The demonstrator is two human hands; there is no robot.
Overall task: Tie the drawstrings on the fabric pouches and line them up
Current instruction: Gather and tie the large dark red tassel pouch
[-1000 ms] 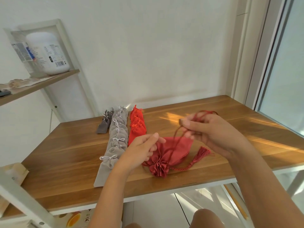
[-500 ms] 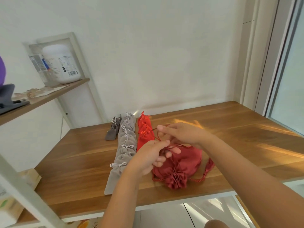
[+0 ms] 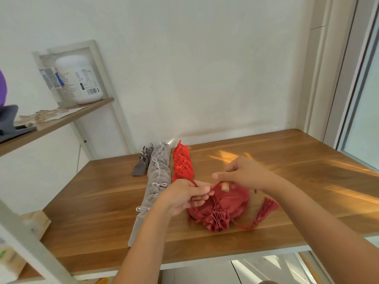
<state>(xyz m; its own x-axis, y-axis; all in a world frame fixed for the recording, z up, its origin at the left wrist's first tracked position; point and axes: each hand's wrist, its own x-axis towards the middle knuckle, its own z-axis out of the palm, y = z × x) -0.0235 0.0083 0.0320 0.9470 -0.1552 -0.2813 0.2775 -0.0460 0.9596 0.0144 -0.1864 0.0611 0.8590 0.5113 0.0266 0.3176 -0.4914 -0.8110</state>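
Your left hand pinches the red drawstring between thumb and curled fingers. Your right hand, fingers bent, holds the same drawstring just above the red pouch. The pouch lies near the desk's front edge, its tassel trailing right. Behind it run rows of tied red pouches and grey pouches.

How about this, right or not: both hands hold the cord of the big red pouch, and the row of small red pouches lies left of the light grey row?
Not quite. The head view shows the row of small red pouches lying right of the light grey row, not left. The rest stands: left hand and right hand both hold the cord of the big red pouch.
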